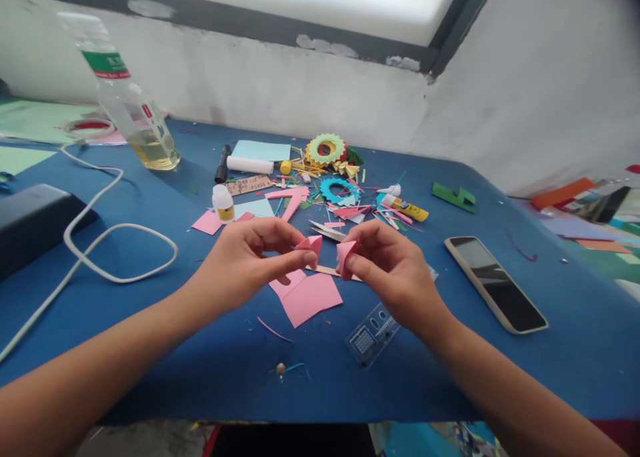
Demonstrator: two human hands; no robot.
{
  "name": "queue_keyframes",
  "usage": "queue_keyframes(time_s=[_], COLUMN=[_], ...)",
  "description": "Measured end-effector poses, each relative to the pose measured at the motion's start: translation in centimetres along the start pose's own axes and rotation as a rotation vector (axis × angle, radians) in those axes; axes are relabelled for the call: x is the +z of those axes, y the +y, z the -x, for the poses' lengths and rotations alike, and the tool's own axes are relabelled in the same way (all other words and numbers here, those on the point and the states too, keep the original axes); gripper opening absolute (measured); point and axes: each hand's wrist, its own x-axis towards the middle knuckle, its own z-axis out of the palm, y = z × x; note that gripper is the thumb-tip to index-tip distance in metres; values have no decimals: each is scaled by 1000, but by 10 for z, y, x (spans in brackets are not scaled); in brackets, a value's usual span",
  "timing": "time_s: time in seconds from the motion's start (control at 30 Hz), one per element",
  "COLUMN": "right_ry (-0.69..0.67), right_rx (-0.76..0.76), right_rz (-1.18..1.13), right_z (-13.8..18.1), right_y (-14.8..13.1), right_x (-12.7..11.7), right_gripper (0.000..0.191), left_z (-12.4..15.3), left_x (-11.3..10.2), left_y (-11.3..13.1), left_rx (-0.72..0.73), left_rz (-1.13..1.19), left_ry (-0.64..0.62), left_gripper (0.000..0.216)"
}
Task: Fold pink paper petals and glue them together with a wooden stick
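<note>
My left hand (pixel 257 260) pinches a small folded piece of pink paper (pixel 311 244) between thumb and fingers. Facing it, a short gap away, my right hand (pixel 387 264) grips a second folded pink paper piece (pixel 345 254). Both hands are held above the blue table. Behind them the pointed blades of scissors (pixel 327 231) show; the rest is hidden. Below my hands lie pink paper sheets (pixel 313 300), partly overlapping. A thin wooden stick (pixel 325 270) passes behind my fingers. Partly under my right wrist is a clear plastic ruler (pixel 373 337).
A small white glue bottle (pixel 223 204), paper scraps (pixel 295 200), toothed paper rings (pixel 326 149) and a yellow tube (pixel 410 209) lie beyond my hands. A phone (pixel 495 284) rests at right. At left stand a bottle of yellowish liquid (pixel 150 140) and a looped white cable (pixel 120 227).
</note>
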Motion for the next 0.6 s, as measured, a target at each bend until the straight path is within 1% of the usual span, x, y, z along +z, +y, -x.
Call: queue_keyframes(time_s=[0.1, 0.23, 0.37, 0.5, 0.6], right_ry=[11, 21, 15, 37, 49], right_rx=[14, 1, -14, -54, -115], right_rz=[17, 84, 93, 100, 158], right_z=[2, 5, 5, 5, 6], right_y=[-3, -3, -2, -1, 0], right_x=[4, 7, 10, 12, 13], right_gripper=[6, 6, 6, 6, 6], left_z=[2, 3, 5, 8, 10], left_x=[4, 8, 10, 11, 11], left_y=[-1, -2, -2, -1, -2], left_rx=[-15, -48, -62, -14, 21], left_rz=[3, 66, 109, 31, -59], left_ry=[-11, -31, -13, 16, 38], left_gripper=[13, 14, 25, 19, 19])
